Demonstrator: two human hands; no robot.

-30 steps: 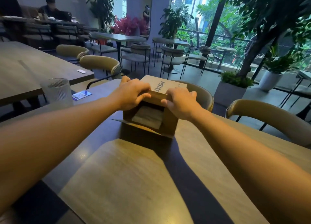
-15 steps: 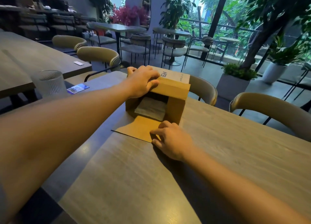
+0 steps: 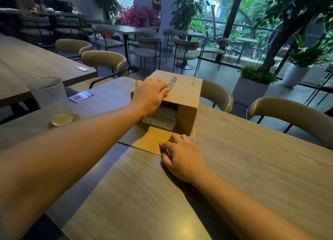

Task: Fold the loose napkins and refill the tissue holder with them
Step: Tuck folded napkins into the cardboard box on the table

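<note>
A brown cardboard box [image 3: 187,92] lies on its side on the wooden table [image 3: 252,158], its open mouth facing me. Inside it I see a pale stack of napkins [image 3: 160,117]. One flap [image 3: 151,139] of the box lies flat on the table in front of the opening. My left hand [image 3: 149,95] rests on the top left edge of the box, fingers bent over it. My right hand [image 3: 180,155] sits at the near right corner of the flat flap, fingers curled on its edge. No tissue holder is in view.
A ribbed glass [image 3: 52,101] with a little yellow liquid stands on a coaster at the left. A blue QR card [image 3: 80,96] lies beyond it. Padded chairs [image 3: 297,117] line the table's far side. Another table [image 3: 36,65] is at the left.
My right hand left the top of the box and came down to the flap, which now lies flat on the table. My left hand stays on the box top.
</note>
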